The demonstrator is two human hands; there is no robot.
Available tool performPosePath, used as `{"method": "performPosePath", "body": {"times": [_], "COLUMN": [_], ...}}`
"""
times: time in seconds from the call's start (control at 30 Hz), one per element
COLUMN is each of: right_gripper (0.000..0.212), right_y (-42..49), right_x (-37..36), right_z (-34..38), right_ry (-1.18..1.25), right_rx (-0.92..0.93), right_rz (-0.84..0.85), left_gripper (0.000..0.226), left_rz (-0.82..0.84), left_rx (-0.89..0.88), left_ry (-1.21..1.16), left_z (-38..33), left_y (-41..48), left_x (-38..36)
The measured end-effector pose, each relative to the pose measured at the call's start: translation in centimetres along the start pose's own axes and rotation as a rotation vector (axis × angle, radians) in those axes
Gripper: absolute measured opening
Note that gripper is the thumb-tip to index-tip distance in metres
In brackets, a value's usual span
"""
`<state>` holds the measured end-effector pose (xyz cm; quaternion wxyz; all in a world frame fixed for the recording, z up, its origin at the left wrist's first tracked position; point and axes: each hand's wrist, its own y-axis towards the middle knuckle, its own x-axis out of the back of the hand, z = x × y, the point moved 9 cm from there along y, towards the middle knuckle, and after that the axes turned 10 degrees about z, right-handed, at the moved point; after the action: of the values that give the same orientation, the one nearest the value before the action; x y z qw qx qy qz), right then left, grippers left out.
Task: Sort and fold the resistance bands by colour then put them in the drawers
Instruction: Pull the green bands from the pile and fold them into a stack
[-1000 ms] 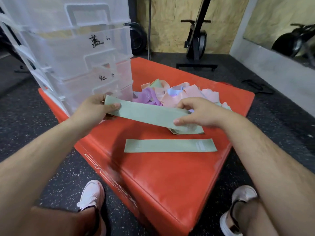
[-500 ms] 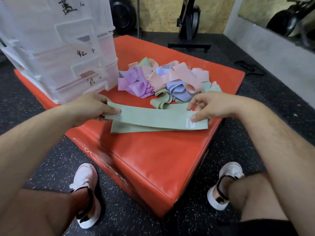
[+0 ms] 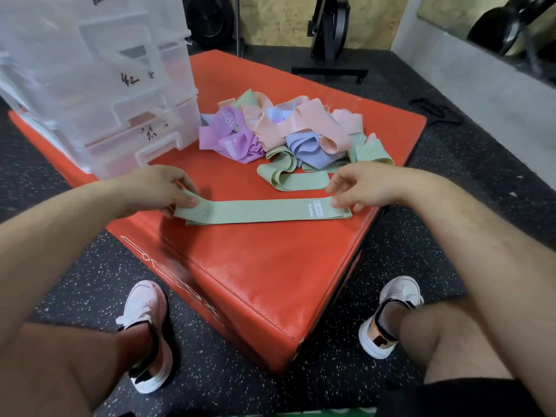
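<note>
- The green band [image 3: 258, 210] lies flat on the red padded surface [image 3: 255, 266], near its front corner, just in front of me.
- It sits on top of a second green band [image 3: 207, 223], of which only a thin edge shows along the near side. The two look almost square to each other.
- My left hand [image 3: 153, 188] pinches the left end of the top band between thumb and fingers.
- My right hand [image 3: 364, 185] has curved fingertips down on the right end, beside the printed label. I cannot tell whether the thumb grips from underneath or the fingers only press.
- What matters for the next move is that the band's long axis runs left to right across me, with one hand at each end and neither nearer the middle. I judge that a fold means carrying one end along that axis to meet the other.
- The clear drawers [image 3: 120, 94] stand at the far left of the surface, just beyond my left hand, so that hand has the shorter reach to them. All the drawers that show look closed.
- The unsorted pile [image 3: 288, 130] of pink, purple, blue and green bands lies behind the flat pair.
- A looped green band [image 3: 285, 179] trails from the pile towards my right hand.
- By my reading, sorting has barely started, since most of the bands are in the heap.
</note>
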<state>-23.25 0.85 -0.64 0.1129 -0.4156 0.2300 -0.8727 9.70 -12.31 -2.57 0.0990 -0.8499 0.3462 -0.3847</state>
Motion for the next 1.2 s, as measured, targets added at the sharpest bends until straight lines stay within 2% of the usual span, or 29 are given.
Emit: {"method": "performPosePath", "body": {"times": [0.13, 0.2, 0.3, 0.4, 0.67, 0.83, 1.2], "right_gripper": [0.024, 0.030, 0.035, 0.032, 0.021, 0.023, 0.022], "right_y": [0.5, 0.4, 0.3, 0.4, 0.8, 1.0, 0.8], "right_x": [-0.1, 0.2, 0.2, -0.4, 1.2, 1.2, 0.1], "right_z": [-0.2, 0.1, -0.6, -2.1, -1.9, -2.2, -1.8], "right_ry": [-0.219, -0.255, -0.221, -0.056, 0.141, 0.084, -0.088], "right_rx": [-0.061, -0.078, -0.125, -0.148, -0.138, -0.142, -0.145], "right_rz": [-0.149, -0.205, -0.251, -0.298, -0.354, -0.332, -0.332], "left_gripper": [0.013, 0.012, 0.011, 0.011, 0.013, 0.013, 0.007], "left_rz": [0.005, -0.005, -0.028, -0.034, -0.058, -0.107, -0.103], "left_rx": [0.008, -0.005, -0.014, -0.010, -0.012, -0.042, -0.086], "left_ry": [0.026, 0.064, 0.117, 0.153, 0.339, 0.372, 0.523], "left_z": [0.2, -0.3, -0.8, -0.7, -1.8, -2.3, -2.2], "left_y": [0.1, 0.0, -0.1, 0.0, 0.0, 0.4, 0.9], "left_x": [-0.3, -0.4, -0.5, -0.5, -0.2, 0.2, -0.6]}}
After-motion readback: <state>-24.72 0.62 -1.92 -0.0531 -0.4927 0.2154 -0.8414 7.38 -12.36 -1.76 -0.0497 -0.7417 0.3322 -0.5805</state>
